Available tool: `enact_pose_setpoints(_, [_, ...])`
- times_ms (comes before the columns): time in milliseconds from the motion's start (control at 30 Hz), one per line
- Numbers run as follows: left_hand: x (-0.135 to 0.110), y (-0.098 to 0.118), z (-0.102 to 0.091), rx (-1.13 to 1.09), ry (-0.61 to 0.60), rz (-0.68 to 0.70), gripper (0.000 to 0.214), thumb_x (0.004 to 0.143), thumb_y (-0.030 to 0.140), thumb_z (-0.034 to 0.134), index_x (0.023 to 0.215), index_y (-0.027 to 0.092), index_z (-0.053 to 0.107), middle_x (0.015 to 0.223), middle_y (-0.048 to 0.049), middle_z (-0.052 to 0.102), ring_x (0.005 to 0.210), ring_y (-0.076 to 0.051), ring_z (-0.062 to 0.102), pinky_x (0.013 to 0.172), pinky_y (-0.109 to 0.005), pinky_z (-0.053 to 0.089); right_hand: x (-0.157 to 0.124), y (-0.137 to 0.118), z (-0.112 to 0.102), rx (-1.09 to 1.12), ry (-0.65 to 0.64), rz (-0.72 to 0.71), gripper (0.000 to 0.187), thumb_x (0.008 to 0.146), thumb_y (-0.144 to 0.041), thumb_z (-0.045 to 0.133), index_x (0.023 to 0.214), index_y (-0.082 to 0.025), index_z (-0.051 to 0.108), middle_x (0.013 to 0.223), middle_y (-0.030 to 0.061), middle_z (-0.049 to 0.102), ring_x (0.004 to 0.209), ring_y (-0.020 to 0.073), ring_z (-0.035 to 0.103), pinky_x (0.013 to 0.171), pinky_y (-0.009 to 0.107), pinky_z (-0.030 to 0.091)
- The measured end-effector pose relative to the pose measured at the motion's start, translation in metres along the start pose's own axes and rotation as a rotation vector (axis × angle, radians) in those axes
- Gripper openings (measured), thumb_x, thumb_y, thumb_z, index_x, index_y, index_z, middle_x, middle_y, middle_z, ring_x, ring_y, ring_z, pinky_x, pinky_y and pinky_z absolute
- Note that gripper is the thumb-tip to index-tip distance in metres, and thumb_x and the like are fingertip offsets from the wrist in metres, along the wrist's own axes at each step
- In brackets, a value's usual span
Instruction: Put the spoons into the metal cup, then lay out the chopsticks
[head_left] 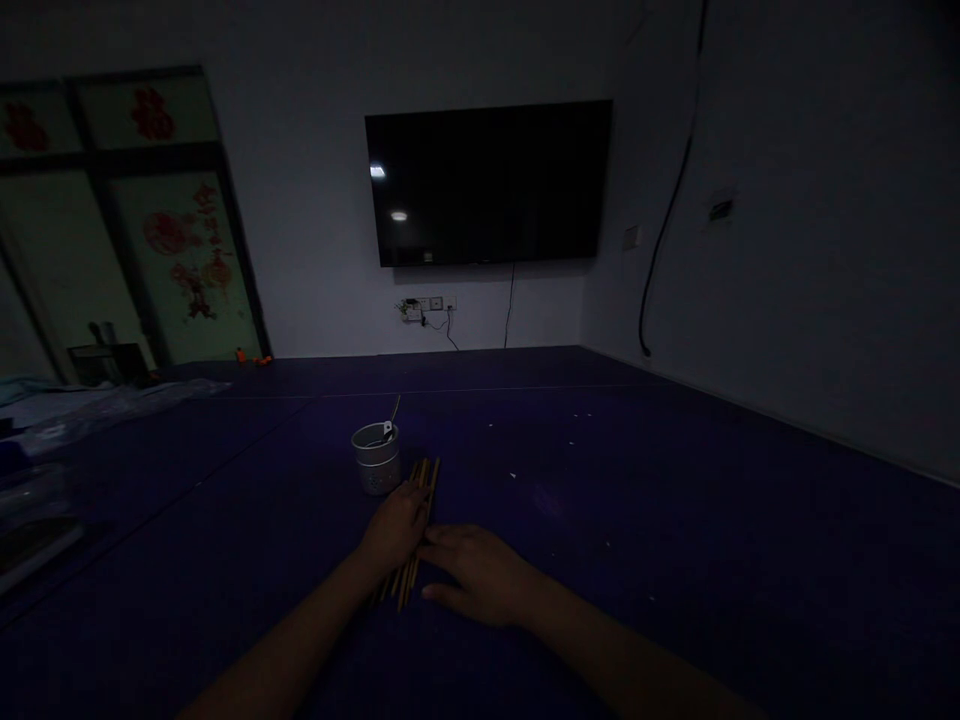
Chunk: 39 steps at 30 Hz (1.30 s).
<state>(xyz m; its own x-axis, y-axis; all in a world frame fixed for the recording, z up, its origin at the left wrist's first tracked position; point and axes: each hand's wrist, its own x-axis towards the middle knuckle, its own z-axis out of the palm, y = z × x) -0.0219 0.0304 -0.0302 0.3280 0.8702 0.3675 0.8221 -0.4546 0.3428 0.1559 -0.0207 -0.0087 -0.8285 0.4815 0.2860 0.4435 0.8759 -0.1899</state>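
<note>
A bundle of thin wooden sticks (pixel 424 478) lies on the dark purple surface (pixel 600 520), pointing away from me. My left hand (pixel 395 530) rests palm down on the middle of the bundle, fingers stretched toward a small grey metal cup (pixel 376 458). The cup stands just beyond the sticks' far ends and has a thin utensil leaning in it. My right hand (pixel 480 572) lies flat on the surface beside the sticks, its fingertips touching the bundle near my left hand. The room is dim and finger detail is faint.
A black wall screen (pixel 487 182) hangs ahead, with sockets and cables (pixel 429 305) below it. Crumpled clear plastic (pixel 82 410) lies at the left. A decorated glass door (pixel 135 220) stands at the far left. Small pale specks dot the surface.
</note>
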Motion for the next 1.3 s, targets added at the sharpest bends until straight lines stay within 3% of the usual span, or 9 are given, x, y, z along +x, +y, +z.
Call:
enact_pose_setpoints(1133, [0.001, 0.006, -0.006, 0.054, -0.017, 0.022, 0.037, 0.088, 0.018, 0.037, 0.117, 0.011, 0.059, 0.122, -0.0147, 0.058, 0.116, -0.021, 0.052, 0.101, -0.033, 0.038, 0.001, 0.002, 0.001, -0.024, 0.016, -0.021, 0.034, 0.088, -0.039, 0.05, 0.113, -0.018, 0.057, 0.111, 0.0104, 0.06, 0.103, 0.0233, 0.056, 0.088, 0.034, 0.042])
enact_pose_setpoints(1300, [0.001, 0.005, -0.005, 0.037, -0.002, 0.017, 0.036, 0.087, 0.018, 0.037, 0.116, 0.015, 0.059, 0.12, -0.0119, 0.06, 0.114, -0.021, 0.053, 0.099, -0.035, 0.04, 0.001, 0.003, 0.002, -0.035, 0.016, -0.033, 0.037, 0.089, -0.039, 0.05, 0.118, -0.017, 0.054, 0.113, 0.0105, 0.06, 0.103, 0.0231, 0.056, 0.088, 0.034, 0.042])
